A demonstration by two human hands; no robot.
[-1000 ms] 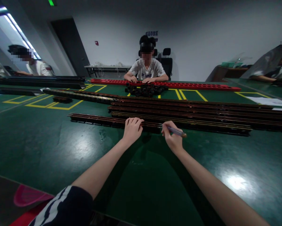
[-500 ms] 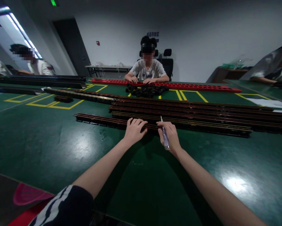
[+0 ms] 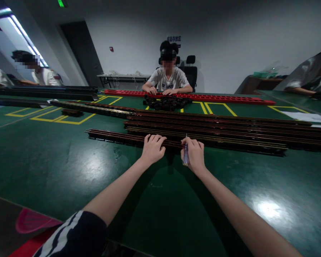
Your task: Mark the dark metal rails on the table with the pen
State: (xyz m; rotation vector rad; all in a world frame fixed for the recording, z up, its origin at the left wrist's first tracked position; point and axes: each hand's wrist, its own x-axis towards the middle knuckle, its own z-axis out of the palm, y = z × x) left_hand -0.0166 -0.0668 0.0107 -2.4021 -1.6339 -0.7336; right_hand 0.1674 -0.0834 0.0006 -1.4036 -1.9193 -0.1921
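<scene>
A long dark strip (image 3: 114, 136) with reddish edges lies across the green table in front of me. My left hand (image 3: 153, 149) grips its middle stretch, fingers bent over the far edge and thumb on the near side. In my right hand (image 3: 194, 154) is a screwdriver (image 3: 185, 157) with a clear purplish handle, its thin shaft pointing away from me. The fingertips of that hand are at the strip's right part, whose end is hidden by the hand. Just beyond both hands lies a stack of similar long strips (image 3: 216, 132).
Across the table (image 3: 90, 196) a co-worker (image 3: 167, 76) sits behind a long red slotted rail (image 3: 230, 99) and a pile of black parts (image 3: 167, 102). More dark rails (image 3: 55, 93) lie at the far left. Paper sheets (image 3: 306, 116) are at the right. A pink basket-like object (image 3: 34, 221) stands below the near edge.
The strip has shifted slightly to the right. My right hand has moved a little right, and the screwdriver has swung so that its handle points more straight toward me.
</scene>
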